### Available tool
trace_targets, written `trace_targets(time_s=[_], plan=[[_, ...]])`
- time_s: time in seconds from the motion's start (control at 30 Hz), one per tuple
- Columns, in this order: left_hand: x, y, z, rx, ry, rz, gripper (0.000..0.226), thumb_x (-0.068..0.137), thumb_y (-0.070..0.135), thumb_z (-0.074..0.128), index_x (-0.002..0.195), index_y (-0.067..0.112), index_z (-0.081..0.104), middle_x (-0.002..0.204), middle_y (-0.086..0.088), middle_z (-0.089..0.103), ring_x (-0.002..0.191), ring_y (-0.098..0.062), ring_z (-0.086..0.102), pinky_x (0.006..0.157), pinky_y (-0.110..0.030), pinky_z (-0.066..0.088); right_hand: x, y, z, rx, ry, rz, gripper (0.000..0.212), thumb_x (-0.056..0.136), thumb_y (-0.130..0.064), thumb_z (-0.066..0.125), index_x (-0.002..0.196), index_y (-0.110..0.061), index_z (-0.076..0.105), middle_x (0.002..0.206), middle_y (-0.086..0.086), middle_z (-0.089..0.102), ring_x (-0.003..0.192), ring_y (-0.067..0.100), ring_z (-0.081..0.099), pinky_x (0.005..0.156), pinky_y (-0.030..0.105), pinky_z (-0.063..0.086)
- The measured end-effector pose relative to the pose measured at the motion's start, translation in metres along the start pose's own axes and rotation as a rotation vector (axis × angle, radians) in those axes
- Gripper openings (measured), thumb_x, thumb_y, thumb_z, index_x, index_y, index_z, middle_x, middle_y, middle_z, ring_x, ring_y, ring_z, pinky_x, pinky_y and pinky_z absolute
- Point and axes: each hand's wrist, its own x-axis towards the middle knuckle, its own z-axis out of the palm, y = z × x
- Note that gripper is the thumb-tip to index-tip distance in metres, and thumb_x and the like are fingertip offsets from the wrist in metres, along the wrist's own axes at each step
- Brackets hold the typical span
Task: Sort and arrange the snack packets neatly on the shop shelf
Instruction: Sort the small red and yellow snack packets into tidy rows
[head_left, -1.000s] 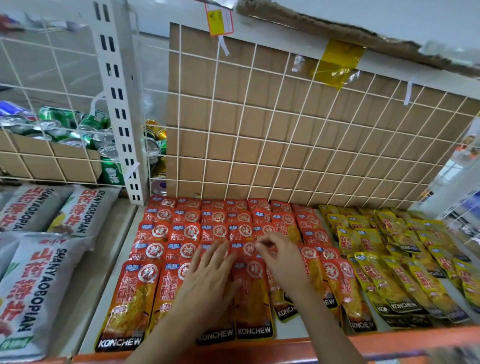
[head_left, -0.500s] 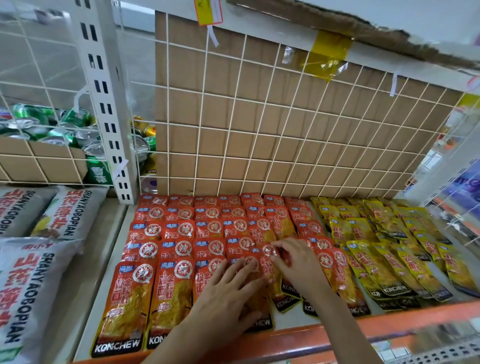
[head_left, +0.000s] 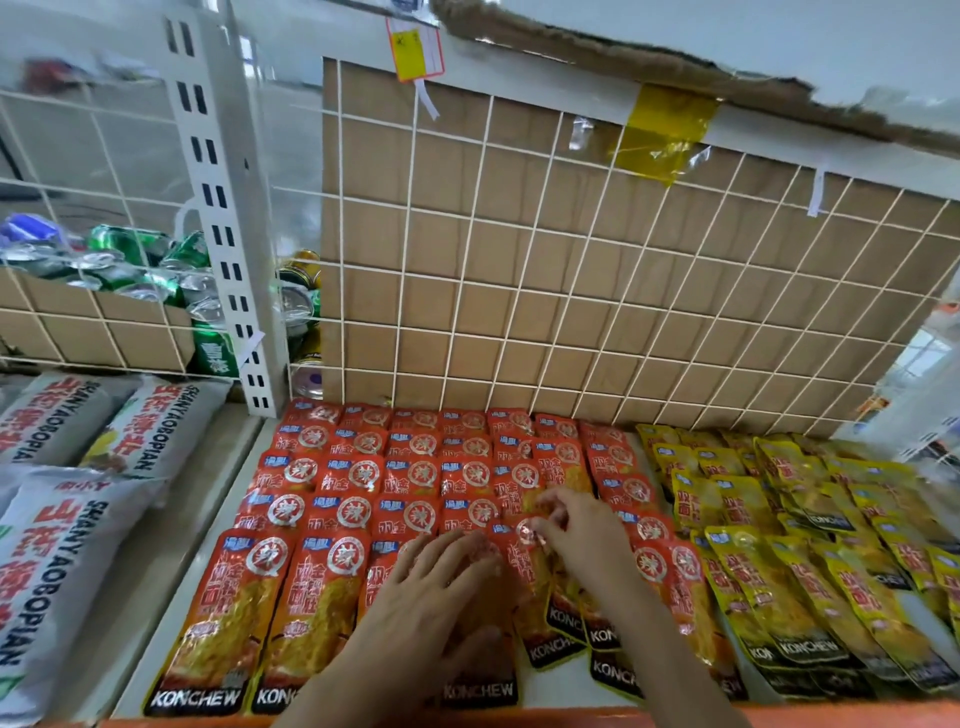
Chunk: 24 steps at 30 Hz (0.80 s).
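Observation:
Red KONCHEW snack packets (head_left: 332, 478) lie in overlapping rows across the white shelf (head_left: 156, 649), with yellow KONCHEW packets (head_left: 779, 561) in rows to their right. My left hand (head_left: 431, 587) lies flat with straight fingers on the front red packets near the middle. My right hand (head_left: 582, 535) is just beside it, its fingertips pinching the top edge of a red packet (head_left: 535, 571) that sits crooked in the front row.
A white wire grid backed with brown cardboard (head_left: 571, 291) closes the shelf's rear. A white slotted upright (head_left: 228, 260) stands at the left, with drink cans (head_left: 156, 275) behind it. Grey SHANYAOBOPIAN bags (head_left: 57, 545) lie on the neighbouring shelf. An orange rail (head_left: 831, 714) edges the front.
Both hands have shifted right along the front row of red packets. The right hand now pinches a packet top further right; the left hand followed, staying flat. The camera moved too.

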Motion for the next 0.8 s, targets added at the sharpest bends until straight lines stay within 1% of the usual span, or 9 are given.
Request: trace_targets(time_s=[0.07,0.17,0.23,0.3,0.37,0.43,0.6,0.73,0.8], plan=[[0.005,0.002,-0.003,-0.013,-0.013,-0.070,0.056,0.094,0.060,0.012,0.130,0.035,0.046,0.134,0.013,0.051,0.126,-0.008,0.038,0.107,-0.033,0.023,0.002,0.002,-0.002,0.009,0.002,-0.023,0.027,0.088,-0.033,0.059,0.114,-0.025,0.060,0.094,-0.013,0.057,0.081,0.000,0.049,0.062,0.006,0.031],[0.014,0.009,-0.004,0.037,-0.033,-0.144,0.061,0.094,0.059,0.011,0.132,0.029,0.048,0.134,0.008,0.053,0.125,-0.011,0.045,0.105,-0.035,0.020,0.005,0.006,-0.006,0.048,0.009,-0.064,0.027,0.087,-0.034,0.060,0.113,-0.025,0.063,0.103,-0.012,0.062,0.081,-0.001,0.048,0.061,0.007,0.031],[0.021,0.009,-0.001,0.048,-0.017,-0.198,0.063,0.095,0.060,0.011,0.135,0.026,0.046,0.136,0.005,0.052,0.125,-0.016,0.049,0.105,-0.036,0.021,0.007,0.009,-0.006,0.074,0.002,-0.075,0.025,0.087,-0.033,0.061,0.110,-0.026,0.065,0.094,-0.018,0.058,0.076,-0.005,0.049,0.059,0.005,0.032],[0.030,0.007,-0.006,0.056,0.038,-0.254,0.071,0.094,0.063,0.003,0.138,0.023,0.042,0.143,0.002,0.040,0.129,-0.020,0.046,0.113,-0.043,0.022,0.010,0.011,-0.006,0.111,0.007,-0.069,0.020,0.086,-0.031,0.063,0.105,-0.026,0.066,0.083,-0.021,0.055,0.070,-0.008,0.051,0.056,0.007,0.038],[0.042,0.004,-0.012,0.033,0.091,-0.242,0.099,0.075,0.073,-0.023,0.148,0.022,0.020,0.153,0.004,0.010,0.144,-0.020,0.016,0.117,-0.040,0.000,0.012,0.012,-0.006,0.138,0.013,-0.059,0.017,0.085,-0.029,0.065,0.101,-0.025,0.067,0.077,-0.020,0.055,0.068,-0.006,0.053,0.056,0.009,0.041],[0.050,0.000,-0.018,-0.021,0.069,-0.286,0.119,0.050,0.075,-0.041,0.150,0.024,-0.002,0.155,0.005,-0.009,0.145,-0.016,-0.010,0.110,-0.033,-0.016,0.014,0.014,-0.007,0.153,0.014,-0.060,0.014,0.085,-0.028,0.065,0.098,-0.023,0.067,0.075,-0.017,0.056,0.067,-0.003,0.055,0.056,0.010,0.041],[0.077,-0.012,-0.016,-0.013,0.047,-0.304,0.123,0.045,0.078,-0.038,0.150,0.024,-0.003,0.158,0.001,-0.005,0.144,-0.016,-0.011,0.111,-0.034,-0.013,0.018,0.016,-0.006,0.172,0.028,-0.041,0.014,0.085,-0.026,0.065,0.097,-0.020,0.066,0.075,-0.012,0.057,0.064,-0.002,0.052,0.051,0.008,0.038],[0.087,-0.014,-0.014,-0.008,0.032,-0.297,0.114,0.055,0.083,-0.022,0.150,0.024,0.000,0.158,0.002,0.000,0.145,-0.016,-0.007,0.113,-0.037,-0.010,0.023,0.016,-0.005,0.201,0.024,0.014,0.015,0.086,-0.026,0.065,0.098,-0.019,0.066,0.079,-0.009,0.060,0.068,0.005,0.058,0.054,0.009,0.037],[0.087,-0.015,-0.013,-0.001,0.032,-0.287,0.119,0.049,0.081,-0.031,0.150,0.024,-0.002,0.158,0.003,0.000,0.145,-0.016,-0.007,0.113,-0.037,-0.011,0.025,0.016,-0.004,0.205,0.010,0.028,0.013,0.086,-0.025,0.065,0.097,-0.019,0.066,0.082,-0.006,0.064,0.069,0.009,0.062,0.056,0.012,0.041]])
